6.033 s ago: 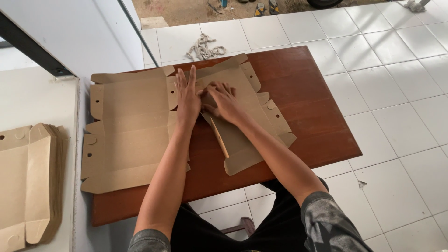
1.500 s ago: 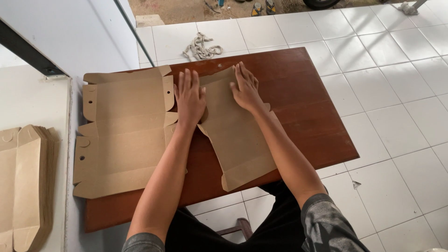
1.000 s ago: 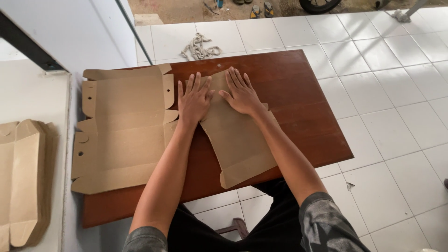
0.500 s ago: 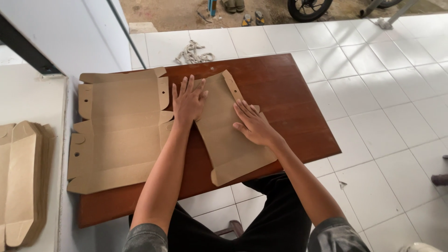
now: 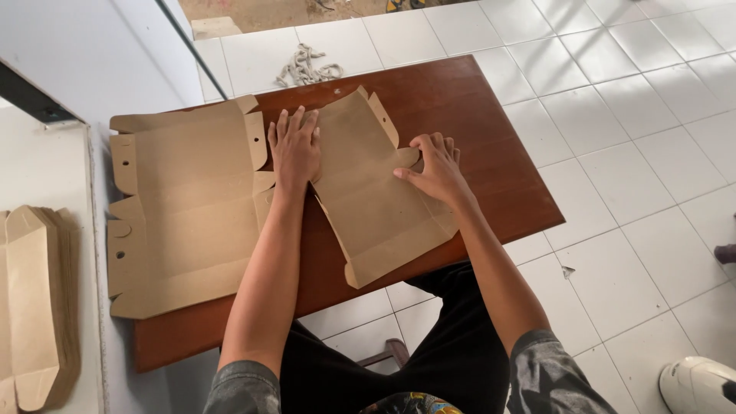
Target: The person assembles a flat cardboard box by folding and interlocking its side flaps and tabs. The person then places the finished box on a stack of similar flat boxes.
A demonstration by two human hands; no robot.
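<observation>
Two hands, left (image 5: 295,149) and right (image 5: 433,165), press flat, fingers spread, creasing a folded brown cardboard box blank (image 5: 376,192) on the reddish wooden worktop (image 5: 491,138). Next, judging by the raised side flap, comes firm pressure along that fold.

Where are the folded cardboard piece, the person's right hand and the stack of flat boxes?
folded cardboard piece (image 5: 376,199), head view, middle of its panel
right hand (image 5: 437,169), head view, back of the hand
stack of flat boxes (image 5: 34,299), head view, top sheet

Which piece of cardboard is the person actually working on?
On the brown wooden table, find the folded cardboard sheet lying between the person's forearms. Both hands press on it, and it is narrower than the wide unfolded sheet lying flat beside it.
</observation>
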